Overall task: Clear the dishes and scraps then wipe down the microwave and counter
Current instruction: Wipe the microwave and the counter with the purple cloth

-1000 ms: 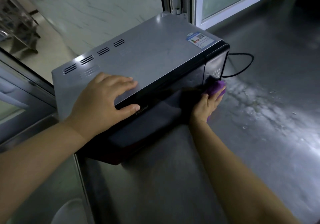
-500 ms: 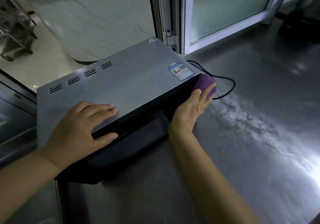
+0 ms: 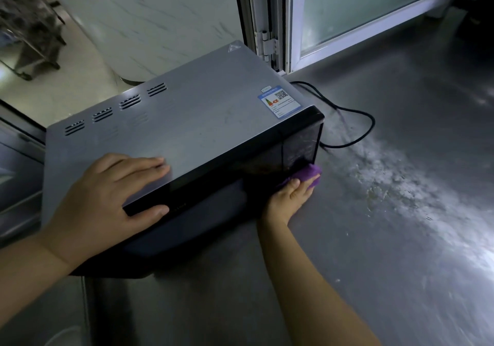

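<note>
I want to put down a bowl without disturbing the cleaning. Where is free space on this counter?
The counter looks bare right of the right hand, toward the near edge. A whitish smear and the black cord occupy the strip beside the microwave. Its front is crowded: left hand, purple cloth.

A silver-topped microwave with a black glass front [image 3: 187, 121] is set on a grey metal counter [image 3: 374, 238]. The left hand [image 3: 107, 201] is laid flat on the near edge of the top, with the thumb hooked over the black front. A purple cloth [image 3: 310, 173] is pressed against the lower right of the front by the right hand [image 3: 291, 198]. A black power cord [image 3: 355, 121] is looped on the counter to the right. A blue-and-white label [image 3: 279, 102] is fixed at the top's right edge.
</note>
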Action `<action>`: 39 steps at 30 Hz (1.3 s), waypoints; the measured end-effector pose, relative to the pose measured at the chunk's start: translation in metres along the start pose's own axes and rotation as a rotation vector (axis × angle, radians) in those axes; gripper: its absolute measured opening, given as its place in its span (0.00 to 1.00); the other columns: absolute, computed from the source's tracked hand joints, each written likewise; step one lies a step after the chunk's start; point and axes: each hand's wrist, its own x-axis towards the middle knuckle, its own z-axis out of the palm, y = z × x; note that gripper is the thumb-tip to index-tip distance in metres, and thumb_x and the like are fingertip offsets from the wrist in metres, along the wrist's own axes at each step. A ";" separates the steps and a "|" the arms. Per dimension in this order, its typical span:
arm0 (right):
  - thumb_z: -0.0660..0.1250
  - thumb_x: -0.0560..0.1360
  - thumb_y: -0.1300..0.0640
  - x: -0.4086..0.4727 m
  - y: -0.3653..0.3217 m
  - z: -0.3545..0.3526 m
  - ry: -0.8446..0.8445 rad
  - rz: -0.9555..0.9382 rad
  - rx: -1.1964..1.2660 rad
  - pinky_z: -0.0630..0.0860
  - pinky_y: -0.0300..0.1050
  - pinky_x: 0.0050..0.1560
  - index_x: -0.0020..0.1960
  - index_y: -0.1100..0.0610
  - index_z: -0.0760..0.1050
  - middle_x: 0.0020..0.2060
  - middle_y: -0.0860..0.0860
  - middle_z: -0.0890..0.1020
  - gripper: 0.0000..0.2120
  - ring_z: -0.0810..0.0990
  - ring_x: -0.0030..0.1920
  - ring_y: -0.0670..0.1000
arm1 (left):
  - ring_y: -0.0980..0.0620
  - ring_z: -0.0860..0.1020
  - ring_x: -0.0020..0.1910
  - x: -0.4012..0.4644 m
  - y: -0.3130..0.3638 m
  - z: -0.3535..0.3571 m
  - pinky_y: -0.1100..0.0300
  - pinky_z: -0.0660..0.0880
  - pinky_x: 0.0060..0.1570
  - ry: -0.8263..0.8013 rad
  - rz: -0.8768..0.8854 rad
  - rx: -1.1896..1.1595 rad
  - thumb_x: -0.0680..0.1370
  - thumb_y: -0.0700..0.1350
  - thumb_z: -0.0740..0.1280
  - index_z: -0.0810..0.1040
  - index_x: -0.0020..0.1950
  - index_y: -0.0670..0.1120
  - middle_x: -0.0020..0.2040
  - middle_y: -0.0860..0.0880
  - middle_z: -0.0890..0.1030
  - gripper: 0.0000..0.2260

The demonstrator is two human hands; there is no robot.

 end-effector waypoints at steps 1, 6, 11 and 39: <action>0.49 0.82 0.56 0.000 0.001 0.000 0.000 0.013 -0.015 0.49 0.41 0.70 0.76 0.52 0.48 0.76 0.57 0.53 0.23 0.53 0.75 0.56 | 0.47 0.74 0.50 0.000 0.002 -0.002 0.61 0.67 0.56 -0.011 -0.006 0.002 0.71 0.57 0.66 0.78 0.61 0.43 0.59 0.53 0.76 0.24; 0.46 0.82 0.52 -0.011 -0.023 -0.002 -0.014 0.197 -0.003 0.51 0.53 0.71 0.76 0.47 0.47 0.76 0.54 0.52 0.23 0.56 0.73 0.61 | 0.45 0.75 0.50 0.003 0.009 -0.011 0.57 0.69 0.54 -0.044 -0.037 0.008 0.71 0.57 0.64 0.79 0.59 0.42 0.58 0.49 0.79 0.24; 0.45 0.82 0.51 -0.058 -0.054 0.005 -0.046 0.169 0.024 0.50 0.57 0.70 0.75 0.45 0.52 0.76 0.46 0.50 0.21 0.55 0.73 0.58 | 0.44 0.76 0.51 0.002 0.011 -0.016 0.54 0.72 0.53 -0.075 -0.060 -0.016 0.71 0.57 0.63 0.78 0.60 0.42 0.58 0.48 0.79 0.25; 0.48 0.81 0.51 -0.075 -0.002 0.006 -0.068 0.278 0.024 0.59 0.60 0.69 0.76 0.43 0.45 0.76 0.50 0.52 0.25 0.58 0.71 0.63 | 0.44 0.74 0.52 -0.004 0.007 -0.012 0.55 0.71 0.52 -0.012 -0.052 -0.034 0.70 0.59 0.62 0.80 0.58 0.44 0.56 0.48 0.81 0.25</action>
